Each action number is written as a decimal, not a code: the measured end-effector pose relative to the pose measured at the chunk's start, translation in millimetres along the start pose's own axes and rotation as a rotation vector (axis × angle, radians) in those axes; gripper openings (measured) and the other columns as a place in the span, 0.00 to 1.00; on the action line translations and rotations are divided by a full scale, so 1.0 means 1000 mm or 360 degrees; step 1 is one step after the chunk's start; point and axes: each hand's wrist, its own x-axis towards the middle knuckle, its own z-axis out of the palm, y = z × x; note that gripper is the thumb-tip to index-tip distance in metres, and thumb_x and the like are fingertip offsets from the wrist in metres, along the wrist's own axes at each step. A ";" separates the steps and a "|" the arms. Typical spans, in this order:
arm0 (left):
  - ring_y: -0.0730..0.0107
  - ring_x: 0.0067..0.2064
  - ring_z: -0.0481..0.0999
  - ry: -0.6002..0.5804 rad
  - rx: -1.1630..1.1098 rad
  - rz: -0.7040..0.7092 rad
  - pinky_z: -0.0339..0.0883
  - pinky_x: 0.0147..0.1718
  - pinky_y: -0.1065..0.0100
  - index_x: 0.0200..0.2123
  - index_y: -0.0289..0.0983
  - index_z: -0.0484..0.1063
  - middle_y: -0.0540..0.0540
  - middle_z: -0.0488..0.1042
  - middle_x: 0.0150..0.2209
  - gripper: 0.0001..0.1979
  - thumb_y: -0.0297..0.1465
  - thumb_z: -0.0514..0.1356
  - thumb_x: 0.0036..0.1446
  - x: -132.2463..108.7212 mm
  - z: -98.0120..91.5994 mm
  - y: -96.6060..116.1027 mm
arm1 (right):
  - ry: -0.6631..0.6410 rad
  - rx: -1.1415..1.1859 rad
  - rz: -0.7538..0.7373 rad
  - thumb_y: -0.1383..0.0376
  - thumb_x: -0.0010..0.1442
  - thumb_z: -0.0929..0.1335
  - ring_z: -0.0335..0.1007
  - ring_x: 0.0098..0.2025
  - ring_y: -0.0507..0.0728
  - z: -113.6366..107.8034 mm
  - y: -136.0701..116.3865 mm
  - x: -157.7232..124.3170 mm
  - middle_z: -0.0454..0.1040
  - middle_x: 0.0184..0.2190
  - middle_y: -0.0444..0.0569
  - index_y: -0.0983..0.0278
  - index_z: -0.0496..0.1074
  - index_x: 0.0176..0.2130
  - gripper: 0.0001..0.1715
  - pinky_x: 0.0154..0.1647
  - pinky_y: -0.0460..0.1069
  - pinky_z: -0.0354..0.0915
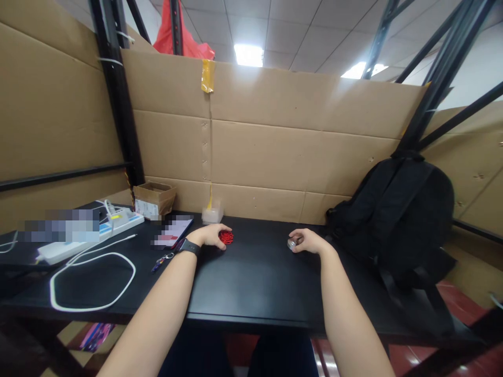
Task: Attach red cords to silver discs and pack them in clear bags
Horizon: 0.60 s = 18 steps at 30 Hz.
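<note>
On the black tabletop (251, 283), my left hand (212, 236) closes its thumb and fingers around a small round red object with dark lines (227, 237); its exact kind is unclear. My right hand (310, 242), farther right on the same surface, pinches a small round silvery, see-through object (291, 244) between thumb and fingers. That piece is too small to name. A dark watch (190, 246) is on my left wrist. Just left of that wrist lie a phone (175, 232), its screen partly pixelated, and a bunch of keys (162, 261).
A white power strip (92, 238) and a looped white cable (132, 272) lie at left. Behind them stands an open cardboard box (155, 199). A small whitish block (212, 213) sits by the cardboard wall (267, 152). A black backpack (408, 209) occupies the right end.
</note>
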 end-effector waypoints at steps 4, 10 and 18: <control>0.55 0.53 0.77 -0.0013 0.0011 0.0027 0.66 0.53 0.65 0.57 0.39 0.73 0.42 0.77 0.54 0.39 0.34 0.72 0.37 0.000 -0.002 -0.001 | -0.0002 -0.0034 -0.0013 0.67 0.35 0.79 0.77 0.36 0.56 0.001 0.001 0.001 0.80 0.36 0.49 0.66 0.77 0.45 0.33 0.41 0.49 0.69; 0.56 0.48 0.79 0.0034 0.0012 0.0070 0.68 0.48 0.66 0.53 0.38 0.77 0.42 0.81 0.47 0.33 0.32 0.72 0.38 0.000 -0.004 -0.001 | 0.0007 -0.0067 -0.0016 0.67 0.36 0.79 0.77 0.37 0.56 0.001 -0.001 0.001 0.80 0.37 0.49 0.65 0.77 0.45 0.33 0.42 0.49 0.69; 0.59 0.43 0.80 0.0044 -0.0031 0.0120 0.69 0.44 0.67 0.49 0.39 0.80 0.45 0.82 0.41 0.29 0.32 0.71 0.39 0.005 -0.002 -0.006 | 0.0003 -0.0044 0.0013 0.68 0.36 0.79 0.76 0.36 0.56 0.001 -0.001 0.001 0.80 0.37 0.49 0.65 0.77 0.45 0.33 0.41 0.48 0.69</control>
